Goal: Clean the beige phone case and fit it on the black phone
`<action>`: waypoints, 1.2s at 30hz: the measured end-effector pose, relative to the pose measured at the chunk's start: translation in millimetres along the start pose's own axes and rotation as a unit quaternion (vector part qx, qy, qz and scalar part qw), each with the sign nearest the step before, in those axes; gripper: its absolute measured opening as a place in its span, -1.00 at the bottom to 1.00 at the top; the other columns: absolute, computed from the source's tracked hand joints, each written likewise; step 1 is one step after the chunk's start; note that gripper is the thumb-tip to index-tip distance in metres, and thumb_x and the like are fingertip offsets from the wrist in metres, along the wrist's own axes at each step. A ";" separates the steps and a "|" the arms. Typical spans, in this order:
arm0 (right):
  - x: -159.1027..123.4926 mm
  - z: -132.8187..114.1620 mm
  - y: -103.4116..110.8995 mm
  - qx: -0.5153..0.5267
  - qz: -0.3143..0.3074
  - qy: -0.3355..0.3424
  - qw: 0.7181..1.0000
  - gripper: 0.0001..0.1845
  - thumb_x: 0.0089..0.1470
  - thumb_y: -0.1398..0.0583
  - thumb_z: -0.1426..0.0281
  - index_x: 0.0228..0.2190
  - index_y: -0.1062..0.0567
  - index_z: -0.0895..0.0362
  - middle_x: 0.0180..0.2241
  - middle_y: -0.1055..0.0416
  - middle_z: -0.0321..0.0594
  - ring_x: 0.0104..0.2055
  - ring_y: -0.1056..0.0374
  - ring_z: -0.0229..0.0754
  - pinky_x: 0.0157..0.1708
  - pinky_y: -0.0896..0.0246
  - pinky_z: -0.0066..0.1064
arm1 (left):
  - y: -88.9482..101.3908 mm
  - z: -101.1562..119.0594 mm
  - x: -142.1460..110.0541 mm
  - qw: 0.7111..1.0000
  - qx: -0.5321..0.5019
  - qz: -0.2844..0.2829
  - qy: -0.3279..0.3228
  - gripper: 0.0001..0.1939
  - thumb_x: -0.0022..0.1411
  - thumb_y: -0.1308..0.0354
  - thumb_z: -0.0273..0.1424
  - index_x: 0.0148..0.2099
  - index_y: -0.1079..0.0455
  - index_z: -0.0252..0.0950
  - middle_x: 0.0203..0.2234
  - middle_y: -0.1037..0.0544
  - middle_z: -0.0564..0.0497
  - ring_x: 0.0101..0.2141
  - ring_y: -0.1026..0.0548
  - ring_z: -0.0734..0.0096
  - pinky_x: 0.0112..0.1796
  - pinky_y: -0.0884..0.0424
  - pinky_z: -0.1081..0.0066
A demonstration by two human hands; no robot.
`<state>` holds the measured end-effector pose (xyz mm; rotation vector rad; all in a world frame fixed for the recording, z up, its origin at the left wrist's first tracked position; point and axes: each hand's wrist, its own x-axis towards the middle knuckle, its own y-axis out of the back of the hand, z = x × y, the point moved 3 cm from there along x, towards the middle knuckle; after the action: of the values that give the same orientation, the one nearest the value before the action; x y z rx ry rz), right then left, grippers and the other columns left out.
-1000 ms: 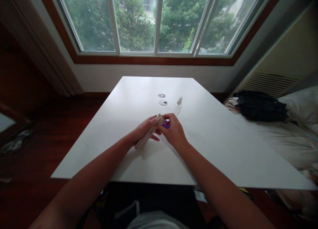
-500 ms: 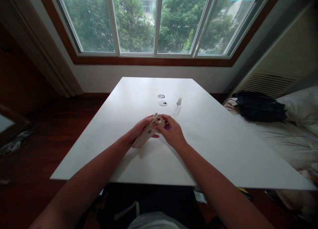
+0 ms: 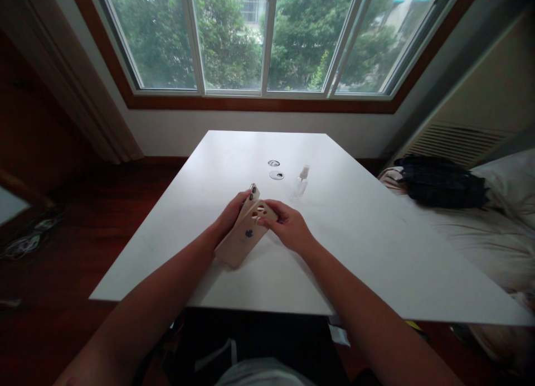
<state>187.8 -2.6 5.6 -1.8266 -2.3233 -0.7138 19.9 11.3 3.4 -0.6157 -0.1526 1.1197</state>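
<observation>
Both of my hands are at the middle of the white table (image 3: 368, 246). My left hand (image 3: 228, 218) grips a pale gold phone (image 3: 244, 232) from behind and tilts it up, its back with a dark logo facing me. My right hand (image 3: 286, 225) pinches the phone's upper right corner, where a thin case seems to be lifting off. The purple item that was under my right hand is hidden.
A small clear spray bottle (image 3: 301, 181) stands just beyond my right hand. Two small round lids (image 3: 275, 169) lie farther back. A bed with a black bag (image 3: 443, 182) borders the table's right side. Windows run along the far wall.
The phone has turned from edge-on to its back facing me and has come toward me. My right hand has shifted to its top corner. The purple item is out of sight.
</observation>
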 end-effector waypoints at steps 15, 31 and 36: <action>15.3 19.2 55.7 0.172 0.322 -0.045 0.930 -0.50 0.08 -0.33 -0.02 -0.13 -0.41 0.05 -0.25 -0.54 -0.27 -0.33 -0.47 -0.19 -0.41 -0.37 -0.40 | 45.9 18.4 5.4 0.941 -0.190 0.250 -0.124 -0.48 0.28 -0.15 0.04 0.07 -0.33 -0.24 -0.08 -0.50 -0.19 -0.12 -0.61 0.14 -0.12 -0.62 0.14; 4.9 27.8 11.1 -0.257 0.092 0.051 0.961 -0.80 0.21 -0.29 0.25 -0.20 -0.72 -0.01 -0.17 -0.42 -0.12 -0.12 -0.38 -0.03 -0.01 -0.34 -0.11 | 32.6 7.4 -0.8 0.947 -0.173 0.242 -0.123 -0.48 0.30 -0.16 0.03 0.07 -0.36 -0.28 -0.01 -0.50 -0.23 -0.07 -0.58 0.14 -0.10 -0.63 0.18; 2.7 20.3 8.0 -0.269 0.102 0.065 0.956 -0.78 0.24 -0.28 0.25 -0.15 -0.71 0.01 -0.26 -0.37 -0.14 -0.19 -0.35 -0.05 -0.12 -0.36 -0.17 | 29.6 1.8 0.2 0.953 -0.157 0.235 -0.108 -0.47 0.31 -0.15 0.04 0.05 -0.39 -0.30 0.01 -0.50 -0.26 -0.04 -0.58 0.09 -0.12 -0.64 0.18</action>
<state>198.7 9.7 -9.0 -2.0936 -1.9410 -1.4918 -4.2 20.7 -11.0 -0.8365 -0.3936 1.6439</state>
